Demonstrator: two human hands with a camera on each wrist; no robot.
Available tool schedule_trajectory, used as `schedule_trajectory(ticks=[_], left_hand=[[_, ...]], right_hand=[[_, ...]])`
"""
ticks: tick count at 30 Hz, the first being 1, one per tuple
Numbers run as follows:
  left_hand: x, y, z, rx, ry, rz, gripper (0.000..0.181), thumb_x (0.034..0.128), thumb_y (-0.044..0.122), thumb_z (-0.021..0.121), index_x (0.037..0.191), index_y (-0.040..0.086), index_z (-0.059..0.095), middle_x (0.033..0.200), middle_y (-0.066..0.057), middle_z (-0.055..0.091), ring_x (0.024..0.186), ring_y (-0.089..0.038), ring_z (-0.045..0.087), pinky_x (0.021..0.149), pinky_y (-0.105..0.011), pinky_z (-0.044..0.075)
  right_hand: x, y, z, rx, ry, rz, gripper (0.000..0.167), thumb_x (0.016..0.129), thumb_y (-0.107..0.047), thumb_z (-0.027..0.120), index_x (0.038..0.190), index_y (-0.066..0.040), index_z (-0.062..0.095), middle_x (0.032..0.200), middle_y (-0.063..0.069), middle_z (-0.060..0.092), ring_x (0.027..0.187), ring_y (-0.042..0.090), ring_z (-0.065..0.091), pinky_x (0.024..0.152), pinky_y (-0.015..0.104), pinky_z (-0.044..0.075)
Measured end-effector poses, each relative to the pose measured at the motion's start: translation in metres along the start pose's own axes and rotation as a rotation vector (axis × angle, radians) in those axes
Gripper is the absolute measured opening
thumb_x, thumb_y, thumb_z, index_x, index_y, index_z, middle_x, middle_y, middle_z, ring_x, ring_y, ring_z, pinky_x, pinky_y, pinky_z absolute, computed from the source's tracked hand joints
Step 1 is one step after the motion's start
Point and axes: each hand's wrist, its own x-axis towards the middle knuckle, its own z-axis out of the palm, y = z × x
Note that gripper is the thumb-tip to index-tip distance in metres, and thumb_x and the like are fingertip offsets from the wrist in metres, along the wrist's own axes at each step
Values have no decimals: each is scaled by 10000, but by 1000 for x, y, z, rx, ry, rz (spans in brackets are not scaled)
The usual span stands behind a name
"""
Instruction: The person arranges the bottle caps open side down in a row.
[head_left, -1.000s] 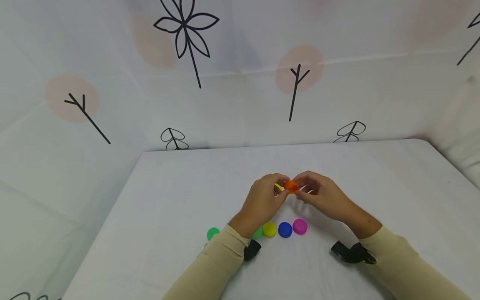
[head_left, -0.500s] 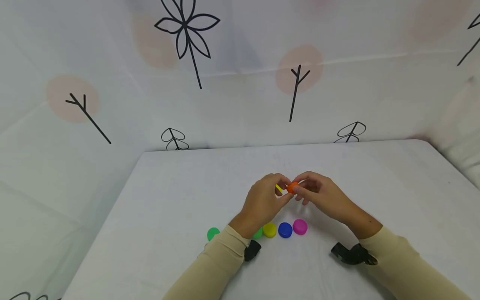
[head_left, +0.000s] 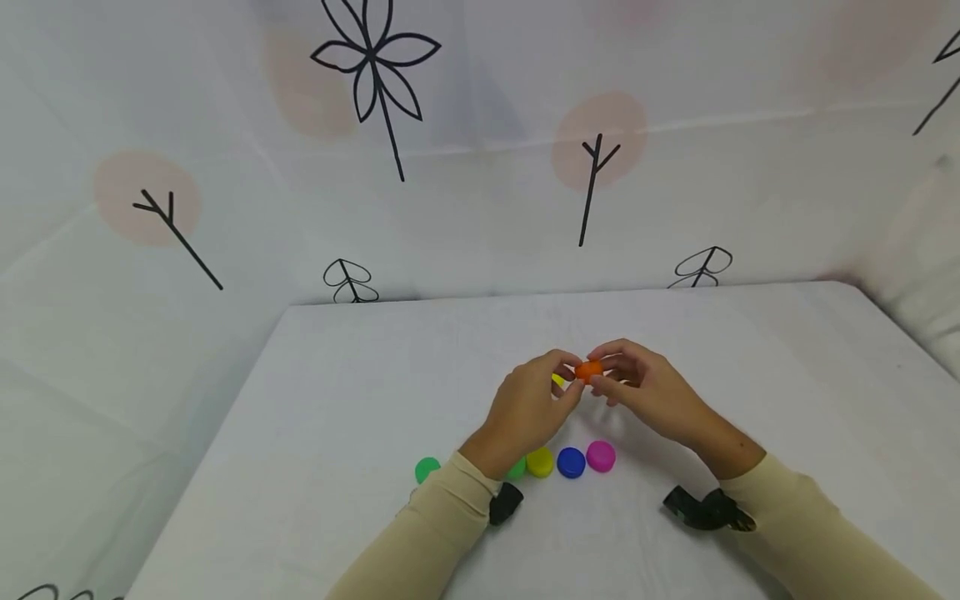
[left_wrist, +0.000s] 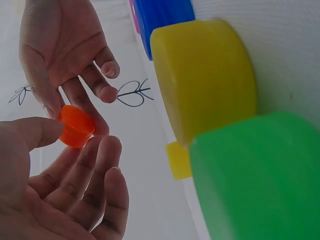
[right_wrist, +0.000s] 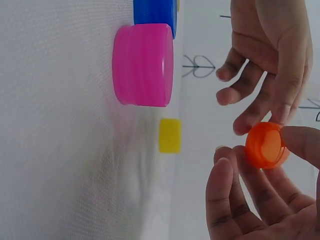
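An orange bottle cap [head_left: 589, 372] is held up above the white table between both hands. My left hand [head_left: 528, 406] pinches it between thumb and fingers from the left. From the other side my right hand [head_left: 651, 392] grips it with thumb and fingertips. The hollow inside of the orange cap [right_wrist: 267, 145] faces the right wrist camera, while its ridged side and closed top [left_wrist: 76, 125] show in the left wrist view. Beyond the hands lies a yellow cap [right_wrist: 170, 135], partly covered by the left hand in the head view.
Nearer the body, a row of caps lies on the table [head_left: 337, 400]: green [head_left: 427, 469], another green [head_left: 517, 468], yellow [head_left: 540, 462], blue [head_left: 571, 462] and pink [head_left: 601, 456]. The left forearm and wrist camera hide part of the row. A patterned cloth [head_left: 480, 208] hangs behind.
The orange cap has been turned between the fingers, so its hollow side no longer faces the head camera. It has shifted slightly right; the caps on the table stay put.
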Motion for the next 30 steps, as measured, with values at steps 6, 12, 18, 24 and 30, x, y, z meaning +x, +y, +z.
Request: schedule_trajectory(ticks=[6,12,18,24,30], left_hand=[[0,-1,1,13,-20,-26,371,993,357,620,1329,199,615,1147,38,717,843,-48,626,648,-135,483],[0,-1,3,7,-42,-41,390,985,387,623,1334,212,612,1151,53,706,856,-46,605,657,-132,480],[0,-3,1,7,-16,11,371,992,361,618,1319,187,620,1137,37,714,838,-46,612,671,-127,484],[-2,-2,3,-25,-29,-12,372,980,344,640,1323,200,618,1141,54,706,830,-15,593,679,-123,483],[-5,5,4,-23,-40,33,371,970,307,663,1325,209,622,1133,60,707,820,-2,596,655,-106,481]], right_hand=[[1,3,2,4,-5,-47,393,993,-178,624,1347,-35,532,1242,167,668,1020,320,705,779,264,583],[-1,3,3,-19,-12,-42,371,980,-223,652,1311,-78,570,1220,129,668,994,286,691,779,256,573],[1,1,2,-38,-7,-55,380,964,-255,679,1296,-96,588,1212,101,667,998,242,681,774,256,575],[-4,-7,-2,-158,2,-89,342,954,-256,692,1256,-108,624,1176,66,692,1010,221,677,791,205,556],[-17,-15,-9,-287,52,-154,292,932,-213,720,1208,-140,657,1101,10,718,951,186,690,762,207,561]])
